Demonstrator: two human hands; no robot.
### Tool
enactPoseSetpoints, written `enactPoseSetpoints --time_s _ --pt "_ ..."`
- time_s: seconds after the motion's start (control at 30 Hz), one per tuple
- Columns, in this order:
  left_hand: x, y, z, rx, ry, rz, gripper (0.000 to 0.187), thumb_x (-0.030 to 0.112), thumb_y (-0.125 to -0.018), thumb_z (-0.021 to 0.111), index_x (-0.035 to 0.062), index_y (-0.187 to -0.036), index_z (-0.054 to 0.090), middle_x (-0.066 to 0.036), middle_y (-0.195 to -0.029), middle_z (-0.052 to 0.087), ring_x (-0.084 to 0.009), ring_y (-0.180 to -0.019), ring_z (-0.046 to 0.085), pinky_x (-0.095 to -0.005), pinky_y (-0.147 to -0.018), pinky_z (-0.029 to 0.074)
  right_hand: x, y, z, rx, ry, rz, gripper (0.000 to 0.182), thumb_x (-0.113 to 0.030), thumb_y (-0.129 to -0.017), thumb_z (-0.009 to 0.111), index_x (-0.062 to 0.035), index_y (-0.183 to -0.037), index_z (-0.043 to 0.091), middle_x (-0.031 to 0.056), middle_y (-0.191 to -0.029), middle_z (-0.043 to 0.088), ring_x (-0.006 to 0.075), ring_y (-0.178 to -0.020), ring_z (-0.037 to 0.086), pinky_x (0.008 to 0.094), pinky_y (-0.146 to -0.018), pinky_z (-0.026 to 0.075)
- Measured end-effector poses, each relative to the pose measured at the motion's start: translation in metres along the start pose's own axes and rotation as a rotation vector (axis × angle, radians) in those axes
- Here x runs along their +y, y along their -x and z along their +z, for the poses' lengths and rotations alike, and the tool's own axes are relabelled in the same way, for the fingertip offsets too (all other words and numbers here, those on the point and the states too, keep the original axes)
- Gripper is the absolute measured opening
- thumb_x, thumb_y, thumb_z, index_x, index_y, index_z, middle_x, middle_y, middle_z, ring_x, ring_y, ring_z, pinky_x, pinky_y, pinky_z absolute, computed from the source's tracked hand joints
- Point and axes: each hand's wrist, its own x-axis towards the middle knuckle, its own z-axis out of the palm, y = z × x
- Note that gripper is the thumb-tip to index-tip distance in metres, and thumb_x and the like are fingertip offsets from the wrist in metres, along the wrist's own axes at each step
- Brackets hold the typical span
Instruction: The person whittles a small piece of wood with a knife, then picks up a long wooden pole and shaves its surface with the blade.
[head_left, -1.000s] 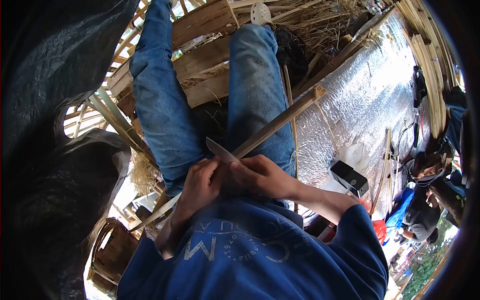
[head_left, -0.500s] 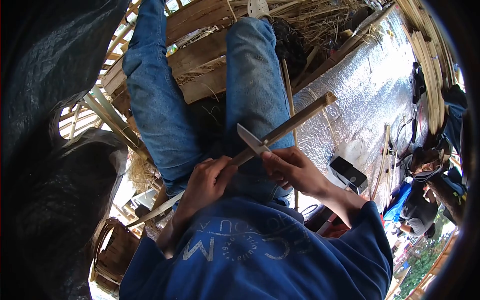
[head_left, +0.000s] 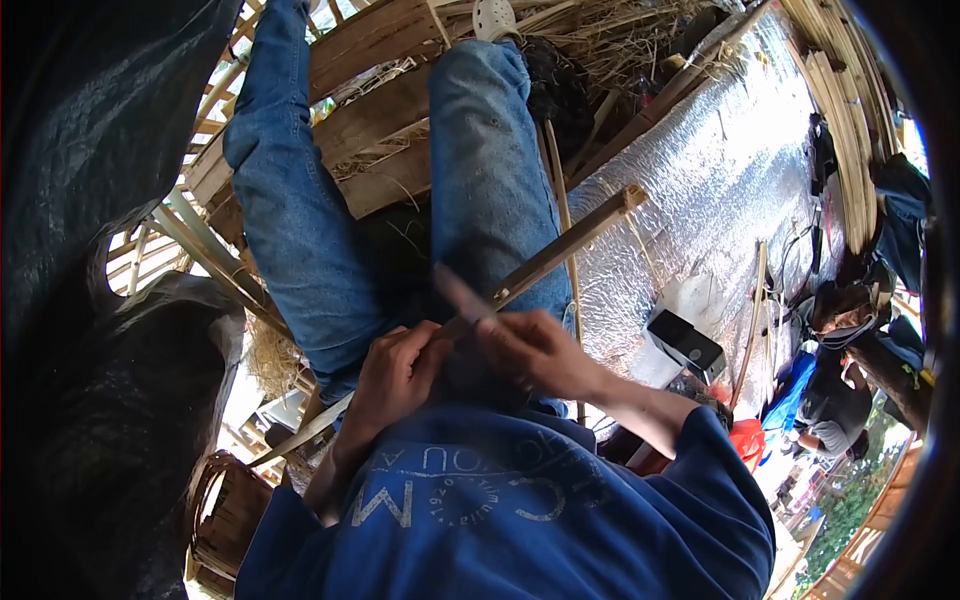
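Observation:
A long bamboo strip (head_left: 570, 248) lies slantwise over my lap, its far end pointing up and to the right. My left hand (head_left: 403, 368) is wrapped round its lower part. In my right hand (head_left: 533, 350) is a knife (head_left: 460, 294), smeared by motion, its blade pointing up and left across the strip. A small pale notch shows on the strip just beside the blade. Both hands are close together above my jeans (head_left: 490, 170), in front of the blue shirt.
Silver foil sheeting (head_left: 660, 160) covers the right side, with a dark phone-like box (head_left: 686, 345) on it. Bamboo strips (head_left: 850, 150) are stacked at the far right. A woven basket (head_left: 228, 520) stands lower left. Black plastic (head_left: 90, 300) hangs left. Another person (head_left: 835, 410) is at lower right.
The knife and my right hand have moved left and slightly down along the strip, and the blade is now blurred. The whole view has shifted slightly.

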Motion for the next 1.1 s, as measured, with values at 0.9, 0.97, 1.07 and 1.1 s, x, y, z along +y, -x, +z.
enactPoseSetpoints --time_s 0.9,0.97,1.07,1.1 --pt "0.028 -0.033 -0.015 -0.196 0.336 0.002 0.027 0.024 -0.097 0.048 -0.0006 -0.1 0.058 -0.007 -0.066 0.06 -0.0144 -0.059 0.06 -0.0285 -0.055 0.046 -0.022 0.007 -0.014 -0.031 0.042 -0.063 0.044 -0.036 -0.1 0.042 -0.0014 -0.076 0.055 -0.0001 -0.062 0.05 0.0083 -0.057 0.046 0.0263 -0.053 0.039" --pt "0.023 -0.044 -0.016 -0.206 0.435 0.074 0.029 0.026 -0.098 0.047 -0.0008 -0.102 0.059 -0.007 -0.067 0.061 -0.0129 -0.058 0.059 -0.0273 -0.054 0.045 -0.025 0.007 -0.014 -0.023 0.08 -0.104 0.043 -0.036 -0.1 0.042 -0.0007 -0.08 0.058 -0.0016 -0.061 0.049 0.0071 -0.056 0.046 0.0251 -0.052 0.038" --pt "0.017 -0.056 -0.015 -0.397 0.531 -0.079 0.032 0.028 -0.099 0.046 -0.0007 -0.102 0.06 -0.004 -0.069 0.06 -0.007 -0.054 0.053 -0.0226 -0.05 0.041 -0.029 0.007 -0.014 0.003 0.043 -0.077 0.042 -0.036 -0.1 0.042 -0.0003 -0.085 0.06 -0.0018 -0.062 0.049 0.0065 -0.057 0.045 0.0243 -0.053 0.038" --pt "0.021 -0.057 -0.015 -0.381 0.63 -0.15 0.032 0.028 -0.099 0.047 -0.0003 -0.098 0.061 -0.002 -0.067 0.058 -0.0048 -0.053 0.049 -0.0209 -0.048 0.038 -0.029 0.008 -0.014 0.019 0.035 -0.086 0.042 -0.036 -0.1 0.042 -0.0003 -0.085 0.06 -0.0018 -0.062 0.049 0.0065 -0.057 0.045 0.0243 -0.053 0.038"
